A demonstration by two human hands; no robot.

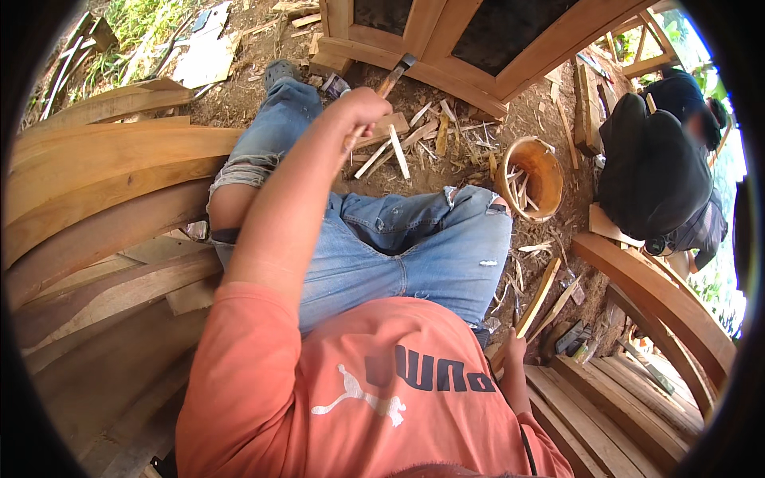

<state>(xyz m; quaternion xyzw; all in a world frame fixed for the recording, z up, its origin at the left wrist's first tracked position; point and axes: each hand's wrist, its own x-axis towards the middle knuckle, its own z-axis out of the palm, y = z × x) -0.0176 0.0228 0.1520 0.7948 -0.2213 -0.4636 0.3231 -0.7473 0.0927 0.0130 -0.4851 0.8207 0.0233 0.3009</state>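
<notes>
- Curved planks (103, 171) are stacked across the left of the frame, bowing from upper left toward lower left.
- The left hand (360, 107), at upper centre, is extended out over the knee in torn jeans (398, 247) and is closed around the wooden handle of a hammer (392, 80).
- The hammer's metal head points up and to the right, just below the wooden frame (470, 44) along the top of the picture.
- Wood offcuts (398, 147) lie scattered on the dirt just beyond that hand, at centre top.
- The right hand (514, 350), at lower right of centre beside the orange shirt (374, 390), is closed on the lower end of a thin stick (538, 299) that slants up and to the right.
- A round bowl (532, 177) holding slivers of wood sits on the ground at upper right of centre, well apart from both hands.
- More planks (606, 406) lie at lower right, with a curved beam (661, 307) arching above them.
- Another person in dark clothes (653, 171) crouches at the right edge.
</notes>
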